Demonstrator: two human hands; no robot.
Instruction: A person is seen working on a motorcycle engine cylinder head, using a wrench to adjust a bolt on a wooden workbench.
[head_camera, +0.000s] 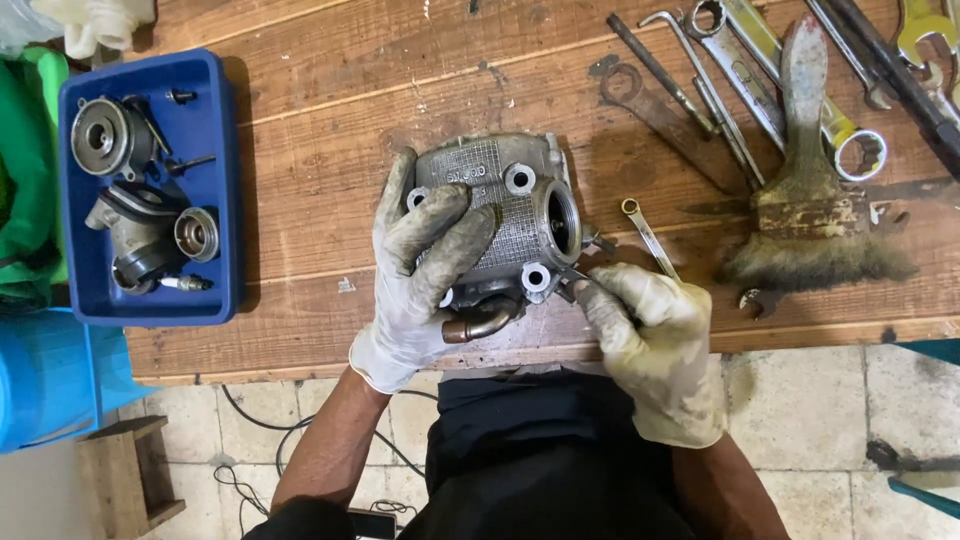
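Observation:
A grey metal engine cylinder head (520, 205) with a ribbed top and a round port on its right side sits on the wooden workbench (330, 110). My left hand (420, 270), in a dirty white glove, lies over its left side and grips it. My right hand (650, 345), also gloved, pinches a small metal part at the head's lower right corner, beside a slim ring spanner (648, 235) lying on the bench. A copper-coloured pipe stub (480, 325) sticks out under the head near the bench edge.
A blue tray (215, 110) at the left holds a carburettor, round metal parts and a spark plug. Several spanners (740, 70) and a worn paintbrush (810, 190) lie at the right. A blue container (50, 375) and a wooden stool stand on the tiled floor.

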